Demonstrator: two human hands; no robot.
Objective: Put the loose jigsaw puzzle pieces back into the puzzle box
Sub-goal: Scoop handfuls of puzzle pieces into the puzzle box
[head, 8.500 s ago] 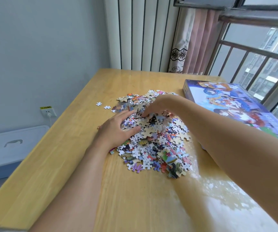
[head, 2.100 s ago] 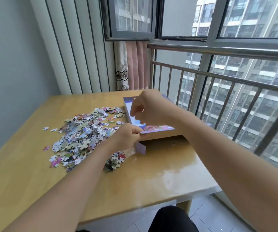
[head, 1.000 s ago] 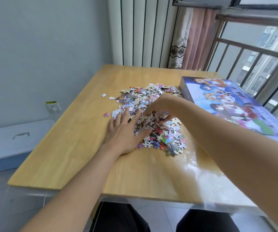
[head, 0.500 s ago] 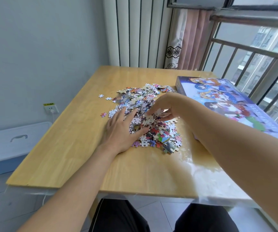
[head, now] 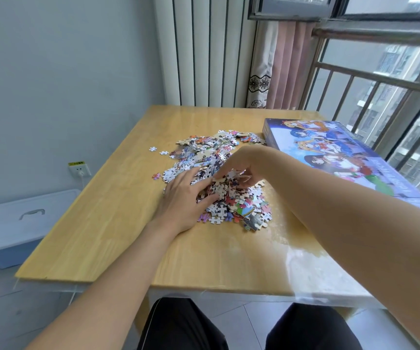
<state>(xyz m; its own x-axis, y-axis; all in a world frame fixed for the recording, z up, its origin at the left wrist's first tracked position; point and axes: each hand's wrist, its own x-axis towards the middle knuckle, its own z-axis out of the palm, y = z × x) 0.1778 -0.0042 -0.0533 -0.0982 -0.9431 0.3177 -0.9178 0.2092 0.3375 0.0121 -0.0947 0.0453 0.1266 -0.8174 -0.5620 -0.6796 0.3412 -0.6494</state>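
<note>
Wooden surface before me, puzzle box long axis running far-left to near-right along its right edge, my left hand fingers spread flat on the pieces, right hand fingers curled, pinching a clump, bare surface near and left.

Bare forearms and hands, sleeveless to the frame edge; black trousers with a thin pale side stripe.

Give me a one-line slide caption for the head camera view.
Both hands, left hand and right hand, gather the pile of puzzle pieces on a wooden table beside the closed puzzle box.
</note>
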